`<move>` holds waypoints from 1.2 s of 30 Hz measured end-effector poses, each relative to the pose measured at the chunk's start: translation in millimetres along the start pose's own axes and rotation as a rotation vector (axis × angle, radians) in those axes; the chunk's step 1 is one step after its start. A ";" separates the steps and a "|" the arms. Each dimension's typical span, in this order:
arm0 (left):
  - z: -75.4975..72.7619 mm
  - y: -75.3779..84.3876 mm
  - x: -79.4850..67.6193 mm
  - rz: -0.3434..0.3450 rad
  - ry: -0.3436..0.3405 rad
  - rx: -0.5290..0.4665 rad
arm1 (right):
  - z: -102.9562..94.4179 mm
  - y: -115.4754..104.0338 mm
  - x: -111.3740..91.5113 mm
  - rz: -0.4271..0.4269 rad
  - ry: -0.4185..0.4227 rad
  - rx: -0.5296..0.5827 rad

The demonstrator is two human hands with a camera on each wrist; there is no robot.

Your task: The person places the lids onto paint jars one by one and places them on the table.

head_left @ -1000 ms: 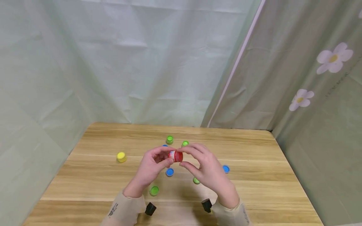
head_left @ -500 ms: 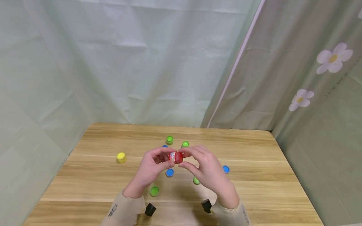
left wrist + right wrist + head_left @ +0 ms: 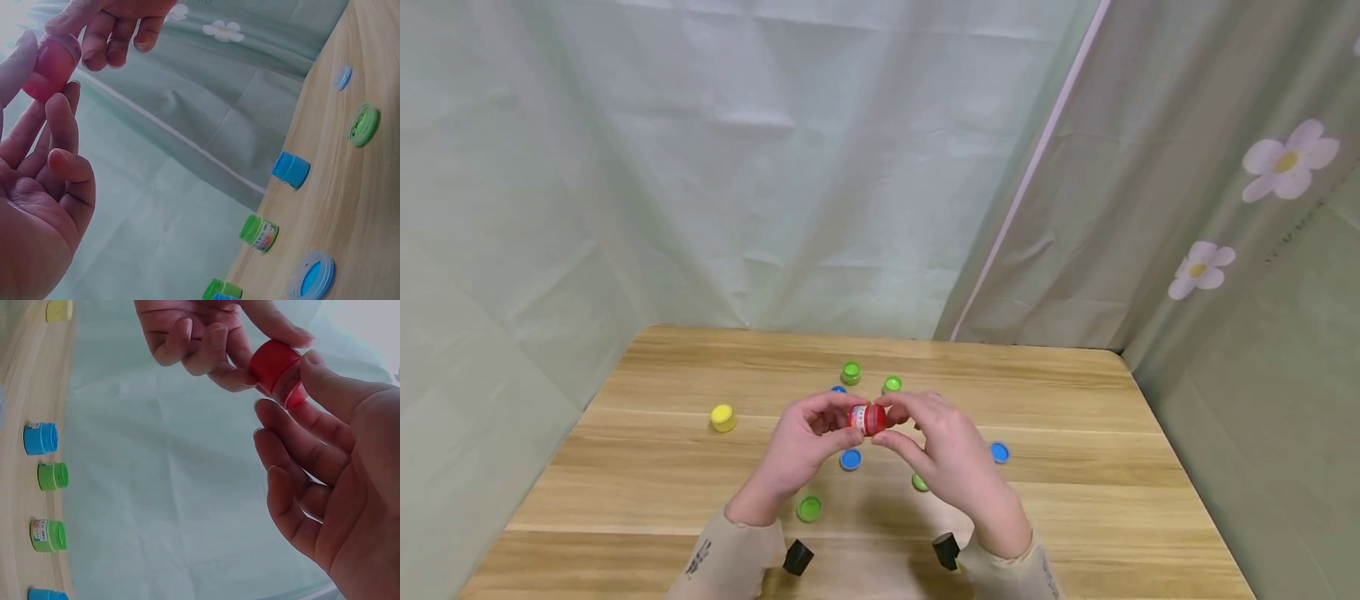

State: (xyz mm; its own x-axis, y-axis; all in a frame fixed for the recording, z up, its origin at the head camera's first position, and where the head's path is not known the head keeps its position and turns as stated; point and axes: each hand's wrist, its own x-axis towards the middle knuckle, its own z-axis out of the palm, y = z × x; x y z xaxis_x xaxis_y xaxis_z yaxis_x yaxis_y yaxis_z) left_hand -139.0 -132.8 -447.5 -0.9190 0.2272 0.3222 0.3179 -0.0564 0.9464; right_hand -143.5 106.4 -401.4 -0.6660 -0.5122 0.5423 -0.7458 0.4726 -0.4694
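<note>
A small red jar [image 3: 867,419] with a white printed label is held above the table, lying on its side between both hands. My left hand [image 3: 797,446] grips its left end between thumb and fingers. At the jar's right end, my right hand [image 3: 953,454] pinches the red lid with thumb and fingertips. The right wrist view shows the red jar [image 3: 273,365] between the two thumbs, the other fingers loosely bent beneath. In the left wrist view, the jar's pinkish end [image 3: 53,69] looks translucent against bright light. Whether the lid is loosened cannot be seen.
On the wooden table [image 3: 647,483] stand a yellow jar [image 3: 722,417], green jars [image 3: 851,373] and a blue jar [image 3: 290,169]. Blue lids [image 3: 850,459] and green lids [image 3: 808,508] lie around and below the hands. A pale curtain [image 3: 812,208] hangs behind.
The right thumb and fingers have shifted slightly on the jar's right end, and more bent fingers show behind it. The jar sits slightly lower in view. The left hand keeps its grip.
</note>
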 end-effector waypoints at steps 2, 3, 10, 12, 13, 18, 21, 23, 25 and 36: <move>-0.1 -0.3 0.1 0.003 -0.002 0.001 | 0.4 -0.1 -0.1 0.001 -0.010 0.004; 0.0 -0.3 0.3 0.010 -0.005 -0.002 | 0.7 -0.1 0.0 0.000 -0.016 0.011; 0.7 -2.3 1.7 0.077 0.000 -0.007 | 3.2 0.5 1.8 0.008 -0.063 0.112; 1.5 -2.8 1.8 0.100 -0.001 -0.012 | 3.7 0.5 1.5 0.007 -0.061 0.135; 1.9 -3.2 1.6 0.109 -0.002 -0.013 | 3.9 0.5 1.0 0.005 -0.058 0.144; 4.7 -3.9 0.8 0.162 -0.001 -0.025 | 4.6 -0.4 0.0 -0.004 -0.050 0.178; 5.5 -3.6 0.7 0.180 0.001 -0.035 | 4.1 -1.2 0.4 0.011 -0.060 0.202; 5.5 -4.0 0.7 0.196 -0.005 -0.038 | 4.1 -1.8 0.4 0.025 -0.067 0.224; 5.4 -4.4 0.4 0.205 -0.009 -0.037 | 4.3 -2.3 0.3 0.035 -0.073 0.247; 9.0 -3.7 0.8 0.257 -0.014 -0.063 | 6.1 -3.1 0.6 0.070 -0.068 0.303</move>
State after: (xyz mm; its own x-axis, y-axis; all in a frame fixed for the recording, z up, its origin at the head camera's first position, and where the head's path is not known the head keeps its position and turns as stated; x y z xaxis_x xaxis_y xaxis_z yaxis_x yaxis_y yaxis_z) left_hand -138.8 -123.7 -450.9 -0.8066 0.2110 0.5521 0.5247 -0.1744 0.8332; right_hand -141.7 100.2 -403.8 -0.7074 -0.5378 0.4586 -0.6623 0.2780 -0.6957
